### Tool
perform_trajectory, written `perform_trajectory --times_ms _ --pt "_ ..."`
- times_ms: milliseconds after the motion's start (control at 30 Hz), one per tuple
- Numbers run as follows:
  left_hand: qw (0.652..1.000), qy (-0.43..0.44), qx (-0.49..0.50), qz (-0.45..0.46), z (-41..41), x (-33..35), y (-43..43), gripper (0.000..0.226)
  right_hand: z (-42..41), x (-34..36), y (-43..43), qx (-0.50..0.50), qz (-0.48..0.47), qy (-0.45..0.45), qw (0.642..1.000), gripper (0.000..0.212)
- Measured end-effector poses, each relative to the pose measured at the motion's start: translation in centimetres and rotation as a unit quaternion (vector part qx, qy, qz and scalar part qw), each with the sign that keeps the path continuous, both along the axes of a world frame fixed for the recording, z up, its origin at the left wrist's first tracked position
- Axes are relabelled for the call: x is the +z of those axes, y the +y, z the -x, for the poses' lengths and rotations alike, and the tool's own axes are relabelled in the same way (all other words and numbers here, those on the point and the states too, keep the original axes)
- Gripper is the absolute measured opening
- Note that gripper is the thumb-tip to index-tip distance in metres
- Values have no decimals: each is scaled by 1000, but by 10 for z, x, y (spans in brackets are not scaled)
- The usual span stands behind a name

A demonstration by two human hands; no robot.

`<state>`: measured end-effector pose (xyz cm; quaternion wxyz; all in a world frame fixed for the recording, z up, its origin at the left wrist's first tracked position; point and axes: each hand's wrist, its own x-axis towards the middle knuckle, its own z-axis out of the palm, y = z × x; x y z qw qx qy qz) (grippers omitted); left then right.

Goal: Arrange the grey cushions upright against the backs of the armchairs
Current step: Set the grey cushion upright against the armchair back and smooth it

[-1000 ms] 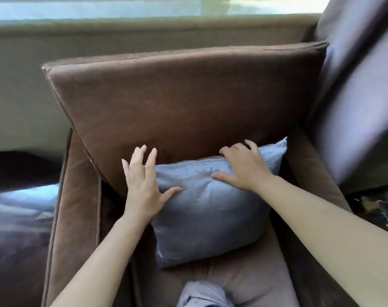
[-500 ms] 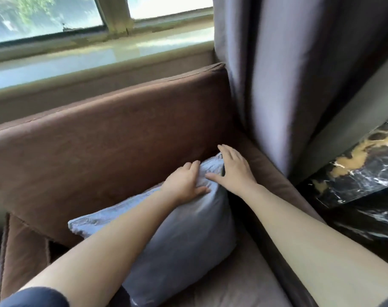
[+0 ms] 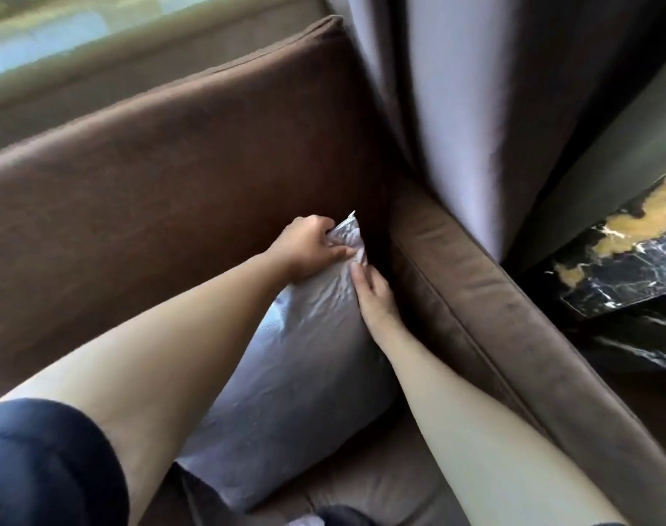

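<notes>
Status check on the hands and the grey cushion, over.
Left hand pinching grey cushion at top corner; right hand flat along its right edge. Cushion leaning on armchair back, beside armrest. Nothing seen blocking.

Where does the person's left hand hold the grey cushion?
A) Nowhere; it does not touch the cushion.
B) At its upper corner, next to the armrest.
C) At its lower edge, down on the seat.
B: the left hand pinches the bunched upper corner of the grey cushion, which lies against the brown backrest, close to the armrest.
</notes>
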<state>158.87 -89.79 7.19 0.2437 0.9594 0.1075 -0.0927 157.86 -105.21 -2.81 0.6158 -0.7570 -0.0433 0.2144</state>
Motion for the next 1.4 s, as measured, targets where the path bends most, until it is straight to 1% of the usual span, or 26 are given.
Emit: perform_trajectory --times_ms 67,133,200,300,367,433,467,533,567,633,667,767,867,933,1033,1100,1167,1300,1400 --pt "1000 5 -7 28 -2 -3 6 40 9 -8 -3 10 20 -6 1000 47" --pt "999 9 -10 52 -5 -4 11 40 13 -15 -7 12 41 -17 999 61" --pt "997 14 -6 73 -9 -7 14 39 15 -23 -14 29 64 -12 997 69" --pt "995 28 3 94 -15 -15 20 39 16 -42 -28 62 93 1 994 66" --pt "993 37 9 109 -20 -19 24 39 15 -51 -37 83 113 13 990 55" --pt "989 52 21 134 -23 -20 28 34 17 -67 -46 90 122 45 987 44" --pt "987 57 26 149 -25 -19 30 32 22 -74 -52 89 125 56 987 48" --pt "983 64 36 166 -26 -17 31 30 32 -88 -63 82 139 62 985 64" --pt "983 68 37 165 -27 -16 30 31 37 -95 -67 79 153 73 982 63" --pt "985 70 34 157 -27 -16 30 34 44 -105 -75 86 185 99 974 54" --pt "985 68 32 155 -28 -16 30 35 44 -109 -78 91 192 106 972 55" --pt "986 67 30 151 -31 -18 33 36 45 -116 -82 93 212 123 965 69" --pt "987 59 31 146 -32 -21 35 34 50 -123 -83 82 237 114 961 68" --pt "987 58 31 147 -33 -22 35 36 53 -122 -84 78 258 103 957 75" --pt "988 61 29 143 -32 -25 38 33 61 -119 -89 70 299 86 948 76" --pt "988 63 25 135 -32 -27 38 31 66 -114 -91 57 311 61 947 91" --pt "988 64 22 141 -32 -28 38 30 70 -113 -92 49 317 38 946 97" --pt "988 64 19 141 -33 -31 40 33 65 -115 -91 43 289 50 955 86" --pt "988 58 20 142 -34 -33 42 37 61 -121 -93 42 282 55 957 91"
